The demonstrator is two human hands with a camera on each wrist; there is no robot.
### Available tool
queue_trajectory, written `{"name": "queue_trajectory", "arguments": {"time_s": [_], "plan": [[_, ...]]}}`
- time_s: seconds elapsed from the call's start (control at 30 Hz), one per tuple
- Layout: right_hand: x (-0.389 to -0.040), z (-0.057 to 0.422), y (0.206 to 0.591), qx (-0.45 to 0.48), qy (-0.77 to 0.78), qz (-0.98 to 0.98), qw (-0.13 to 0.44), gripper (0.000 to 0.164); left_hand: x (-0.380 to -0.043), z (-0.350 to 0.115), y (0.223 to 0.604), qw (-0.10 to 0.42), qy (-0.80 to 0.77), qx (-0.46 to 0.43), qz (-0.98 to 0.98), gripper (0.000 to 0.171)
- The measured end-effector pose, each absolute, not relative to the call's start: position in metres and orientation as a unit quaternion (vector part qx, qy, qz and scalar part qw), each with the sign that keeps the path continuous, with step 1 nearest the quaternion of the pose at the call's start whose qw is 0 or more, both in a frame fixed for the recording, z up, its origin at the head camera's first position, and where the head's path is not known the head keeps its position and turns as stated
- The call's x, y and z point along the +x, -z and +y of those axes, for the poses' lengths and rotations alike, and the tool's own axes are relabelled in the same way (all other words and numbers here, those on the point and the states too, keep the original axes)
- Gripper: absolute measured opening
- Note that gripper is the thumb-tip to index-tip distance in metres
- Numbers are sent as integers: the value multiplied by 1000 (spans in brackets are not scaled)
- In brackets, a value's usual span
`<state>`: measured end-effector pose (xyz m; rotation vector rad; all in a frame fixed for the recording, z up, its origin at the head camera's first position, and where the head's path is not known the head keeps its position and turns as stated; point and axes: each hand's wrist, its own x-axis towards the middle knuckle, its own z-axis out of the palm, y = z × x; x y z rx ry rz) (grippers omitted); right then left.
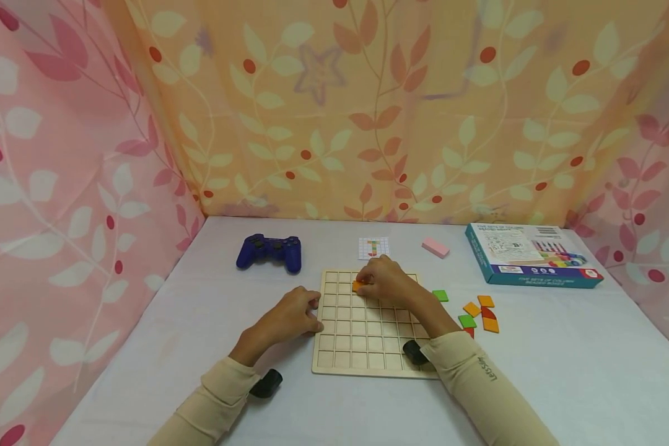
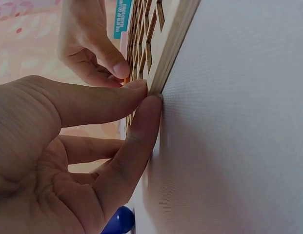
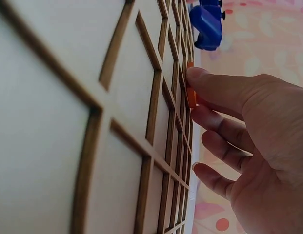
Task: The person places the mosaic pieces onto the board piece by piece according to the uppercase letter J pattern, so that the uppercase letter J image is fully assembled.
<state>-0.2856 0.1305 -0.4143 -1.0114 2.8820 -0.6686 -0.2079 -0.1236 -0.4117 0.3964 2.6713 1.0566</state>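
On the far rows of the grid board [image 1: 368, 334], our right hand [image 1: 387, 280] pinches an orange tile [image 1: 358, 286]; our left hand [image 1: 295, 313] pinches the board's left edge. Remaining loose tiles [image 1: 479, 313] wait rightward.

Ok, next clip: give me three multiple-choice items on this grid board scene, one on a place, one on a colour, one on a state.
1. Where does the game controller lie?
A. Behind the board's left corner
B. On the teal box
C. On the board

2. What colour is the tile under the right hand?
A. Green
B. Orange
C. Blue

3. What is the left hand doing?
A. Lifting the pink eraser
B. Resting flat, away from everything
C. Touching the wooden grid board's left edge

Answers: 1 A, it sits on the table beyond the board. 2 B, orange shows at the fingertips. 3 C, the left wrist view shows thumb and finger at the edge.
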Motion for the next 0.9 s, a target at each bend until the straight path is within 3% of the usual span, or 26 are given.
{"name": "queue_trajectory", "arguments": {"time_s": [0.2,0.4,0.67,0.9], "plan": [[-283,129,413,-319,233,918,27,22,-208,-124,411,123,-367,139,912,34],[-281,136,414,-331,253,908,31,27,-206,-125,412,125,-369,141,910,43],[-262,166,407,-287,344,893,48,31,-204,-124,411,131,-377,135,907,45],[-246,203,399,-254,309,916,45,32,-204,-126,412,122,-367,139,912,47]]}}
